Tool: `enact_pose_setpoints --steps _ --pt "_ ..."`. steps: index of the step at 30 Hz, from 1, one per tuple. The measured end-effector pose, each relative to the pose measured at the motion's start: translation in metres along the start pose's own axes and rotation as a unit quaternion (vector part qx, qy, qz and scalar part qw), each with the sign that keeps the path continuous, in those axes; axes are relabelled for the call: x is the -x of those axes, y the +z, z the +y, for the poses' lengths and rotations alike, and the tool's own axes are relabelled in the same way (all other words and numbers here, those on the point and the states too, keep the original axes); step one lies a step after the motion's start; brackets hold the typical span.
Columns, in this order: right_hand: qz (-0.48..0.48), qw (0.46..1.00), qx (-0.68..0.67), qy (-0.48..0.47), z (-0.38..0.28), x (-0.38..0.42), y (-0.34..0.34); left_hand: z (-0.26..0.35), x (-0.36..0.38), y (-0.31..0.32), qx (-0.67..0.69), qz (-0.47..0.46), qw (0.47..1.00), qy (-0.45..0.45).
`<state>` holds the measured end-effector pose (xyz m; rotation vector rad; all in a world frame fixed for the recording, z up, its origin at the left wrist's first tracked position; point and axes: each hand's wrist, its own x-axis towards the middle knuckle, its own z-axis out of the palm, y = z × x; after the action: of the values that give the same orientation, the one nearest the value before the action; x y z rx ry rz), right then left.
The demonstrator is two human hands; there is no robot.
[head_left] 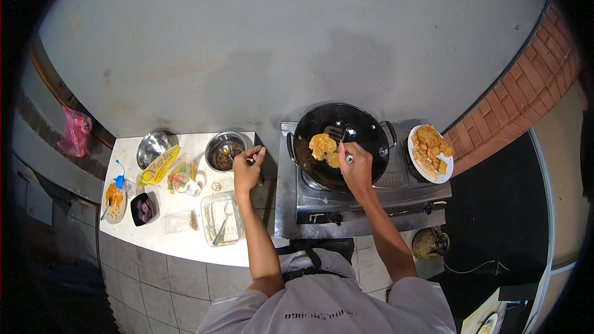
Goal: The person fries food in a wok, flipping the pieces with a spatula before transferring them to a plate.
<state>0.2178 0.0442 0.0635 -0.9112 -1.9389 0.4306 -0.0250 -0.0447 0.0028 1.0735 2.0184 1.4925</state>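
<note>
My right hand (357,170) is closed around the handle of a spatula (335,132), whose slotted blade is inside the black wok (371,125). Beside the blade, golden-brown fried batter pieces (322,146) lie in the wok; my hand covers part of them. Over on the white table, my left hand (247,175) grips a spoon (233,154) that dips into a steel bowl (211,142) of brownish contents. What exactly the bowl holds is too small to tell.
The wok stands on a steel gas stove (396,201). To its right is a white plate (440,176) of fried food. The white table (179,250) carries a glass dish (213,207) with a spoon, another steel bowl (153,147), a yellow packet (159,167) and a black bowl (143,209).
</note>
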Motion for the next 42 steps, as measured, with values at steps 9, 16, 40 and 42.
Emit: enact_pose_setpoints --steps 9,16,40,42 --pt "-0.045 0.998 -0.013 -0.035 -0.014 0.024 -0.032 -0.006 0.000 0.006 0.007 0.033 0.999 0.039" --pt "-0.066 0.996 -0.038 -0.045 -0.014 0.039 -0.043 0.011 0.006 0.014 0.027 -0.008 1.000 -0.005" --pt "0.075 0.961 -0.113 0.243 0.034 0.026 -0.065 0.017 0.013 0.024 0.063 -0.012 0.998 -0.001" --pt "0.044 0.962 -0.101 0.248 0.028 0.010 -0.073 0.017 0.013 0.025 0.048 -0.020 0.999 -0.003"
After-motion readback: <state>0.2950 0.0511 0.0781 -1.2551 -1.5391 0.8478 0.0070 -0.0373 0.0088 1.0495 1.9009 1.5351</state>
